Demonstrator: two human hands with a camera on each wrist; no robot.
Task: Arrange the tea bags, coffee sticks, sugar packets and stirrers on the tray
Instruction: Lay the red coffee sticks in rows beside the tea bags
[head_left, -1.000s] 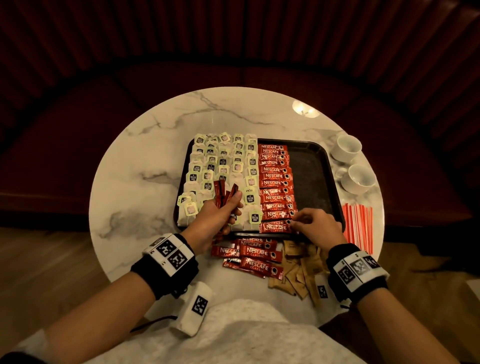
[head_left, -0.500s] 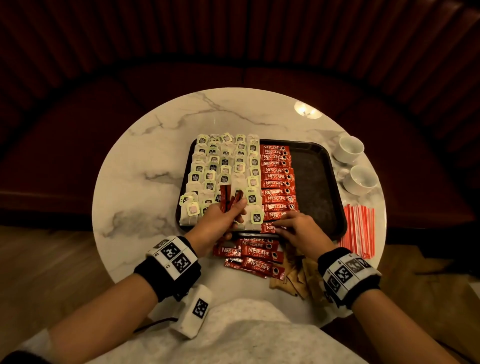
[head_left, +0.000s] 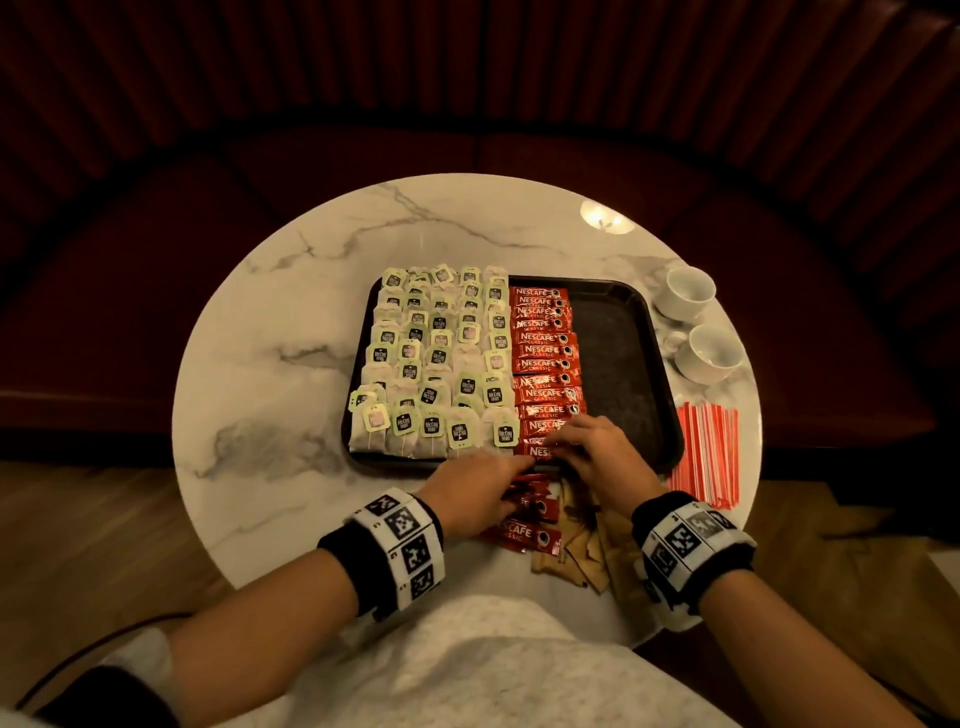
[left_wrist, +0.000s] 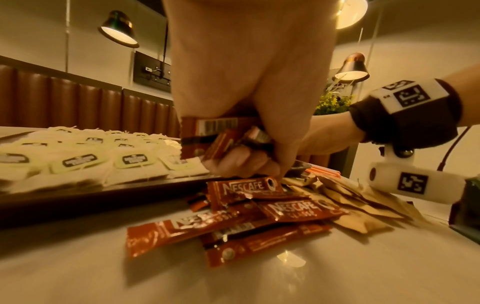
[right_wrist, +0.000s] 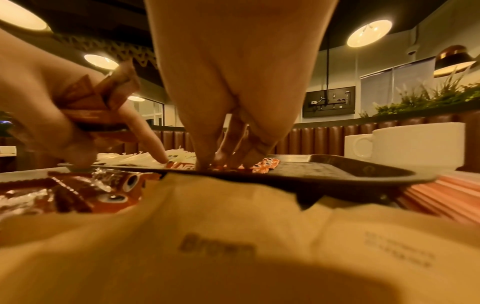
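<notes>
A black tray (head_left: 613, 364) holds rows of tea bags (head_left: 436, 364) on its left and a column of red coffee sticks (head_left: 543, 353) in the middle. My left hand (head_left: 519, 470) grips a bundle of coffee sticks (left_wrist: 221, 135) at the tray's front edge, its index finger (right_wrist: 155, 152) stretched onto the nearest stick. My right hand (head_left: 558, 449) presses its fingertips (right_wrist: 223, 162) on that same stick. Loose coffee sticks (head_left: 524, 535) and brown sugar packets (head_left: 582, 556) lie on the table below the hands. Red-striped stirrers (head_left: 706, 452) lie right of the tray.
Two white cups (head_left: 685, 291) stand at the table's right edge behind the stirrers. The tray's right third is bare. The round marble table (head_left: 270, 364) has a curved dark bench behind it, and my lap is at its near edge.
My left hand, still holding its bundle, has come down off the tea bags and right to the tray's front edge beside the right hand. The right hand shifted slightly left along the nearest stick.
</notes>
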